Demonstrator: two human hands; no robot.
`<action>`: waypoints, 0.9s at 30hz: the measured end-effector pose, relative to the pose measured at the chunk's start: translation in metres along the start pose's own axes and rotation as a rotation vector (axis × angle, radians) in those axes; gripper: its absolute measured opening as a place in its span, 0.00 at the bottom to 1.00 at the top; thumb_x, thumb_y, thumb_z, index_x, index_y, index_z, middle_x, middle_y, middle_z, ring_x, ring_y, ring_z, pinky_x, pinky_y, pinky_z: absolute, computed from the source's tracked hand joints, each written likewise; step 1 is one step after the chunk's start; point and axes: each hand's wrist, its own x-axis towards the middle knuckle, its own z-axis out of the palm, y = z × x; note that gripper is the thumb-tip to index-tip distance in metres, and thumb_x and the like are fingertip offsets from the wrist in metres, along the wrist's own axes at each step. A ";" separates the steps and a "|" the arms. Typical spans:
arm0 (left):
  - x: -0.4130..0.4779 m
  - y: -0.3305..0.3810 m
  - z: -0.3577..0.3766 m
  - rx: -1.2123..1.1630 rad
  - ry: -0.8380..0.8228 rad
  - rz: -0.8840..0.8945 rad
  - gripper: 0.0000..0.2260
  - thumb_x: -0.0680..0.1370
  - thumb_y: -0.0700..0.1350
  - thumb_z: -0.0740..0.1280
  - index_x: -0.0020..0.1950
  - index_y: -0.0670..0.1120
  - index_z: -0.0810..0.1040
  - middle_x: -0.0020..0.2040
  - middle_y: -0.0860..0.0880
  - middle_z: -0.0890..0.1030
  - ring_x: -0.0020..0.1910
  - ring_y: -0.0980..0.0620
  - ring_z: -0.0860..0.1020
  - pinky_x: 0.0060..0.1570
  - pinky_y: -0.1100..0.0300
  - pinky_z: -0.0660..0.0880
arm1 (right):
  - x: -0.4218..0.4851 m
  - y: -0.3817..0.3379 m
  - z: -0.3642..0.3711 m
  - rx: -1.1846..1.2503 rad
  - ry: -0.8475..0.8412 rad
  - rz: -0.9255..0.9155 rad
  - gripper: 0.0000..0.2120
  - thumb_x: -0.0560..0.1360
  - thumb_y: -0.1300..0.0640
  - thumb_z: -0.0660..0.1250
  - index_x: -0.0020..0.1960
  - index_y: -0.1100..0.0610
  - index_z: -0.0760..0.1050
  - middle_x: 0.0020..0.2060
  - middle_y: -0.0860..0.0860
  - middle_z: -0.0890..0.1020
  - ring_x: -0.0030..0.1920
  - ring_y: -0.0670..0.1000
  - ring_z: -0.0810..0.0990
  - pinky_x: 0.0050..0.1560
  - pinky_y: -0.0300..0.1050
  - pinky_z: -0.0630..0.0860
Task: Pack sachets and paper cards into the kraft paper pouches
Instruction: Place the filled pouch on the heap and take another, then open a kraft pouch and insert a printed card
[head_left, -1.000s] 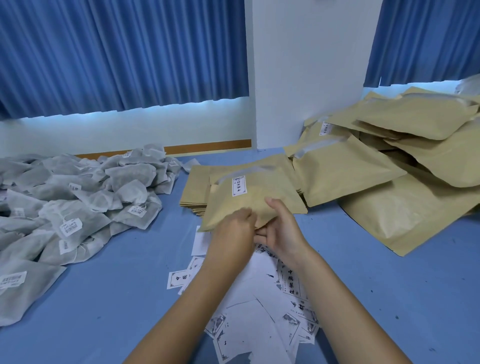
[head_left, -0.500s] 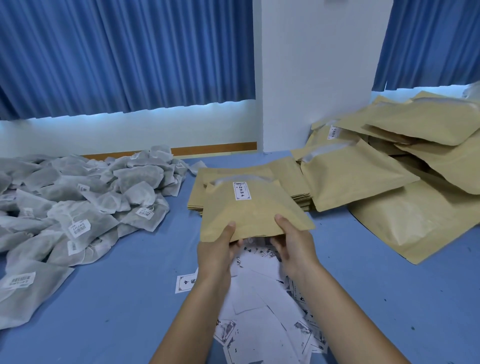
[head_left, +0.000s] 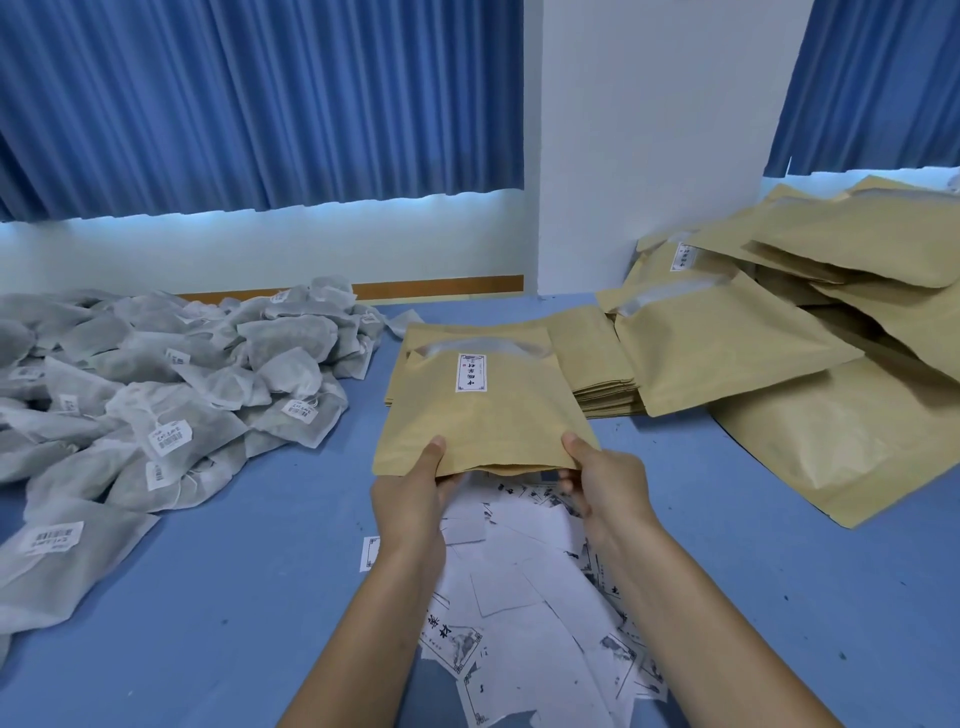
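Both hands hold a kraft paper pouch (head_left: 483, 415) over a blue bench (head_left: 208, 597). The left hand (head_left: 415, 499) grips the near left corner and the right hand (head_left: 605, 483) the near right corner. Each thumb presses on the top face, with the fingers curled underneath.

The pouch is lifted off the bench and tilted, its long axis running away from the person. Its closed bottom edge sits at the hands, while the mouth, crossed by a pale strip, points toward the far wall. A narrow white label (head_left: 471, 372) lies near the mouth, its length along the same axis.

Beneath the hands and forearms, loose paper cards (head_left: 530, 587) lie in an overlapping scatter, some printed side up, others showing a blank face. To the left, well apart from the pouch, a heap of grey mesh sachets (head_left: 171, 395) with small barcode tags spreads across the bench.

Just behind the held pouch sits a neat stack of flat pouches (head_left: 597, 364). To the right, bulging pouches (head_left: 831, 332) are piled loosely beside a white pillar (head_left: 649, 130). Blue curtains (head_left: 260, 104) hang along the wall behind.
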 end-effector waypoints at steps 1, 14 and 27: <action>0.001 -0.001 0.000 -0.021 -0.004 -0.002 0.16 0.76 0.40 0.70 0.62 0.38 0.76 0.55 0.41 0.80 0.46 0.46 0.75 0.30 0.68 0.77 | 0.001 0.000 -0.001 0.004 -0.012 0.003 0.13 0.76 0.59 0.69 0.34 0.62 0.73 0.26 0.54 0.75 0.23 0.49 0.69 0.30 0.41 0.69; 0.005 -0.019 0.001 -0.044 -0.012 0.031 0.07 0.74 0.40 0.71 0.51 0.46 0.79 0.51 0.47 0.84 0.42 0.48 0.84 0.50 0.53 0.79 | -0.003 -0.002 0.001 0.181 -0.081 0.088 0.05 0.73 0.64 0.70 0.44 0.64 0.75 0.31 0.55 0.75 0.27 0.49 0.72 0.25 0.36 0.71; 0.002 -0.029 0.004 -0.036 0.002 0.118 0.09 0.74 0.40 0.71 0.53 0.49 0.80 0.50 0.51 0.84 0.47 0.50 0.84 0.41 0.60 0.80 | -0.015 0.005 0.010 0.211 -0.159 0.036 0.04 0.72 0.64 0.72 0.43 0.61 0.77 0.30 0.53 0.79 0.25 0.47 0.74 0.26 0.36 0.74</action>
